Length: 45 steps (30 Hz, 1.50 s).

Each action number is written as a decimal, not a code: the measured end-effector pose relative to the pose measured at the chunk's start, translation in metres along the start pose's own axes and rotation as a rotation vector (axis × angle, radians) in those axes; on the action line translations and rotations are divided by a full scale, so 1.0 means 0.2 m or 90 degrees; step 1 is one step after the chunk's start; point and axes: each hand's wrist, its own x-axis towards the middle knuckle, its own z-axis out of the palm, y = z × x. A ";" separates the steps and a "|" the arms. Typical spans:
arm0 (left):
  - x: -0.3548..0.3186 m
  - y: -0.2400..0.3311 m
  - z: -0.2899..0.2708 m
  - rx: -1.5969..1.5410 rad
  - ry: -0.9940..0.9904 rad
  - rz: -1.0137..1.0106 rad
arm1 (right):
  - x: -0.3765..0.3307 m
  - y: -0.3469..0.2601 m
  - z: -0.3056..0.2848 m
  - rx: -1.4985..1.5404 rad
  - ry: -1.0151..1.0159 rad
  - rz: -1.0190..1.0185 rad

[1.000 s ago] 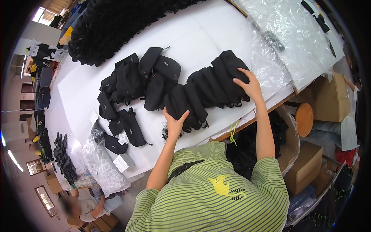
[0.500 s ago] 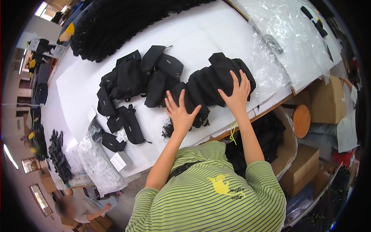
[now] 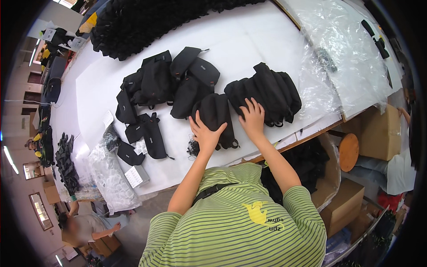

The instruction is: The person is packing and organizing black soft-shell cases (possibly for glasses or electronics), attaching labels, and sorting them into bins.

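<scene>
My left hand [image 3: 208,137] lies with thumb and fingers spread against the near side of a small bunch of black fabric pouches [image 3: 212,109]. To its right, my right hand [image 3: 253,120] has its fingers apart on the near left edge of a row of black pouches [image 3: 278,91] packed side by side. A narrow strip of white table shows between the two groups. Small loops stick out at the pouches' near ends. Left of my hands is a loose heap of similar pouches [image 3: 155,82], some with zip pulls.
A long mass of black pieces [image 3: 138,26] runs along the table's far side. Clear plastic sheeting [image 3: 347,58] covers the right end. A plastic bag [image 3: 109,173] and a small white box [image 3: 136,176] lie front left. Cartons [image 3: 378,131] and a round stool [image 3: 348,146] stand right; another person [image 3: 84,229] is lower left.
My right hand has moved left and nearer, from the middle of the row to its left edge. A gap has opened between the row and the bunch at my left hand.
</scene>
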 end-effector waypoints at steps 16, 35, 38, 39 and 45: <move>0.02 0.19 0.17 0.017 0.103 0.118 | 0.00 -0.02 -0.22 0.070 0.054 0.081; 0.14 0.13 0.17 -0.113 -0.042 0.065 | 0.13 0.17 -0.57 -0.064 0.107 0.204; 0.13 0.14 0.16 -0.113 -0.055 0.065 | 0.16 0.31 -0.52 -0.026 -0.009 0.258; 0.13 0.15 0.15 -0.113 -0.061 0.066 | 0.17 0.34 -0.53 -0.005 -0.053 0.277; 0.14 0.11 0.13 -0.098 -0.054 0.066 | 0.18 0.46 -0.60 0.329 0.221 0.383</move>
